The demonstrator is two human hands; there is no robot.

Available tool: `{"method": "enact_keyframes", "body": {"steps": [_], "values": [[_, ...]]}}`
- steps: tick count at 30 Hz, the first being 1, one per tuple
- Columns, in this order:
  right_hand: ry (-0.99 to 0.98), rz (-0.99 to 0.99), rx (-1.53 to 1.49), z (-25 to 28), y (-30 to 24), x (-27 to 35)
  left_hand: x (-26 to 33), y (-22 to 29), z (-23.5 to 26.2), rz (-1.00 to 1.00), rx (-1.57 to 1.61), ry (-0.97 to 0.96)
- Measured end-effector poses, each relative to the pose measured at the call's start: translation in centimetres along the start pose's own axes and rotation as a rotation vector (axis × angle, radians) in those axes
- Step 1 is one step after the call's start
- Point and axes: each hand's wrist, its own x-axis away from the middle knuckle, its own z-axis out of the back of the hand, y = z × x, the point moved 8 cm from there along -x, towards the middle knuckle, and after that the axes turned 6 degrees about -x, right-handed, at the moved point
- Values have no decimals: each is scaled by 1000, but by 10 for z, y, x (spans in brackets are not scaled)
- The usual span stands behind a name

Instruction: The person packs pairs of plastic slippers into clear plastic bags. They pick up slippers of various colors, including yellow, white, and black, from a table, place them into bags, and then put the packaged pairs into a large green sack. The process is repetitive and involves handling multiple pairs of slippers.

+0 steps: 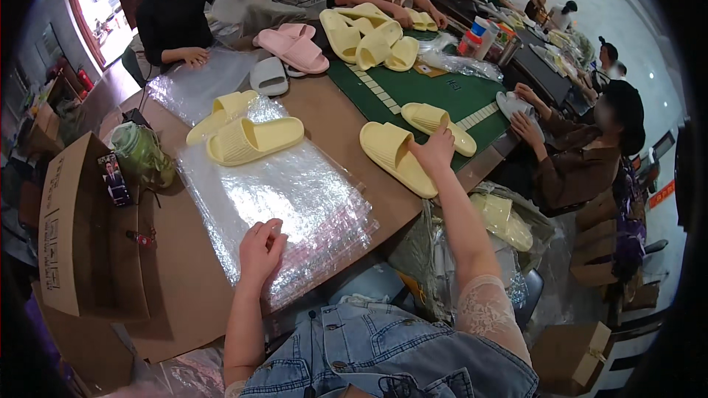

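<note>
My right hand (434, 150) is at a pair of pale yellow slippers on the table's right side. Its thumb reaches the near slipper (394, 153) and its fingers lie at the far slipper (435, 119); the exact grip is partly hidden. My left hand (261, 252) holds nothing and rests, fingers loosely bent, on the near part of a stack of clear plastic bags (295, 191). Two more yellow slippers lie at the stack's far end, the front slipper (254, 140) partly covering the rear slipper (221, 114).
An open cardboard box (81, 250) stands at left, beside a phone (114, 178) and a green bag (144, 151). Pink slippers (295, 48), a grey slipper (268, 76) and a yellow slipper pile (369, 37) lie farther back. A co-worker at right handles a light slipper (512, 105) over a green mat (376, 92).
</note>
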Motion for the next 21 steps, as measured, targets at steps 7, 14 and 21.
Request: {"method": "enact_keyframes", "body": {"steps": [7, 14, 21], "values": [[15, -151, -91, -25, 12, -29, 1, -4, -2, -3, 33, 16], [-60, 50, -462, -36, -20, 6, 2, -5, -1, -8, -20, 22], [145, 143, -50, -33, -21, 29, 3, 14, 3, -64, -140, -101]]}}
